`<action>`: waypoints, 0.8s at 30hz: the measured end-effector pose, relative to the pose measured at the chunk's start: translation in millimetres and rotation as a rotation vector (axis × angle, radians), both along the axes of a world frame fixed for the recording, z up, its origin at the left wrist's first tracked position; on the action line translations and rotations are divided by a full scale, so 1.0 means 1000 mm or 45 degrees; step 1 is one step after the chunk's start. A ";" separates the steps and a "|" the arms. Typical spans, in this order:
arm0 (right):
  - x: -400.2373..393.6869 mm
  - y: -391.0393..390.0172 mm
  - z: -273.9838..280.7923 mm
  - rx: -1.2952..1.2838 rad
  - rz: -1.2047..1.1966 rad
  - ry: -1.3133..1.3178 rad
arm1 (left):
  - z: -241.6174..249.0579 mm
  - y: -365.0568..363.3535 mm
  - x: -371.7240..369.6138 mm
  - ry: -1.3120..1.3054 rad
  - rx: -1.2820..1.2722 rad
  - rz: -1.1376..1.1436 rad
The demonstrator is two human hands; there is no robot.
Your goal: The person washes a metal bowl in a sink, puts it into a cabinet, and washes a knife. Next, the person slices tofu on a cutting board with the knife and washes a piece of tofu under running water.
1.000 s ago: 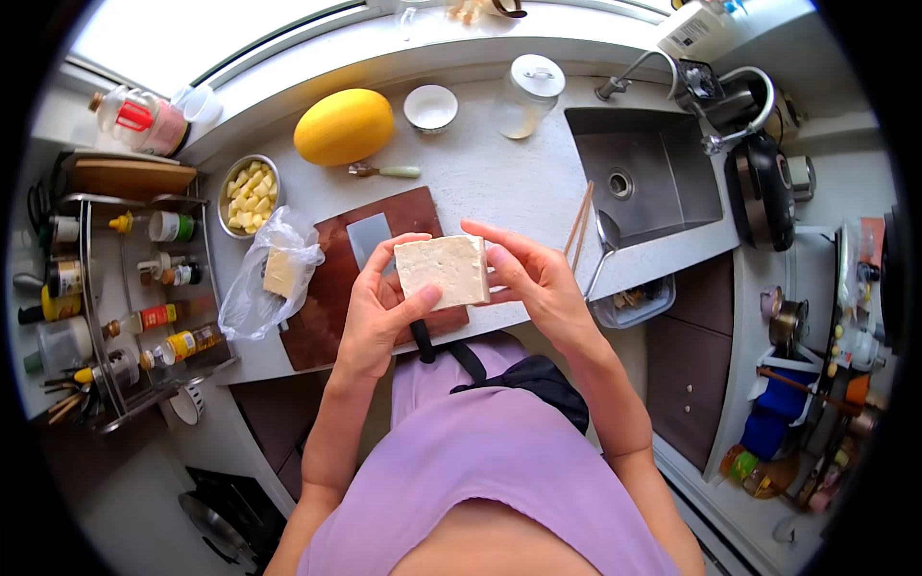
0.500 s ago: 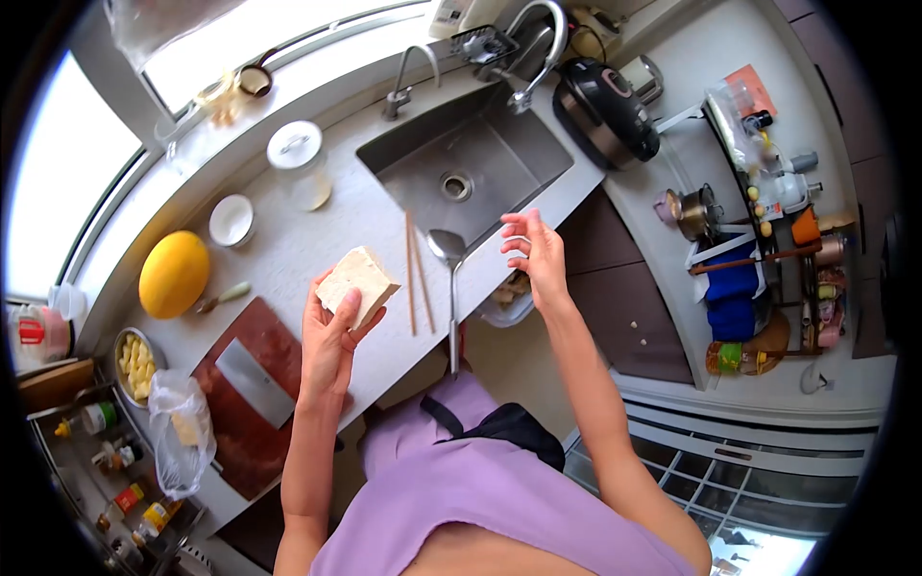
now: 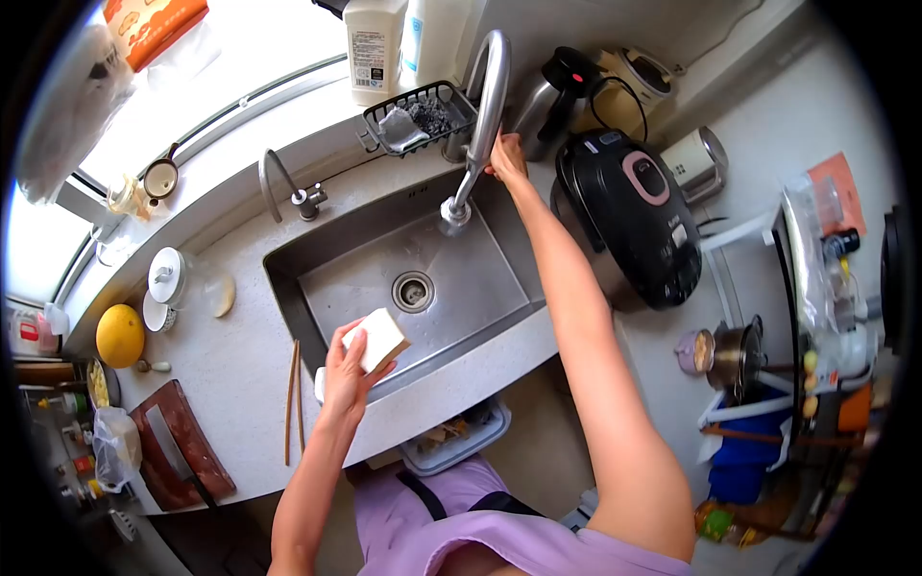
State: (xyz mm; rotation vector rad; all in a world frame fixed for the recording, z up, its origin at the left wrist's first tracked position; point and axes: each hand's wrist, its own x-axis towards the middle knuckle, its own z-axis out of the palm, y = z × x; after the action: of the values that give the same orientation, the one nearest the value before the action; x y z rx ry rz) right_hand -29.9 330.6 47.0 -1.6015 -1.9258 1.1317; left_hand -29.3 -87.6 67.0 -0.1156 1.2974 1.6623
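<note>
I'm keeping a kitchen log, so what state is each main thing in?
Left hand: closed around white block
White block: held tilted
Right hand: beside tall faucet, grip unclear
Tall faucet: water flow unclear
Sink: no standing water visible
Rice cooker: shut
Glass jar: lidded
Melon: uncut on visible side
Knife: lying on cutting board

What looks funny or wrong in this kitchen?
The knife on the brown board: its black handle pokes past the board at the edge of the counter, where someone might bump it. The pale block in the left hand looks fine.
</note>
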 end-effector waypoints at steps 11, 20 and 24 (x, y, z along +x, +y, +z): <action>-0.013 0.014 -0.022 0.292 0.290 0.004 | -0.098 0.184 0.002 0.094 0.093 0.111; 0.000 0.021 -0.045 0.165 0.343 0.368 | -0.112 0.200 -0.005 0.010 0.110 0.191; 0.006 0.022 -0.062 -0.097 0.356 0.502 | -0.115 0.199 0.001 0.117 0.075 0.202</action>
State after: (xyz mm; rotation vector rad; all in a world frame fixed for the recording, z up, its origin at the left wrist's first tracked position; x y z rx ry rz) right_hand -24.4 352.8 -14.6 -1.0582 -1.8893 1.5178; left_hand -28.6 111.8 -48.4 -0.1102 1.3347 1.8579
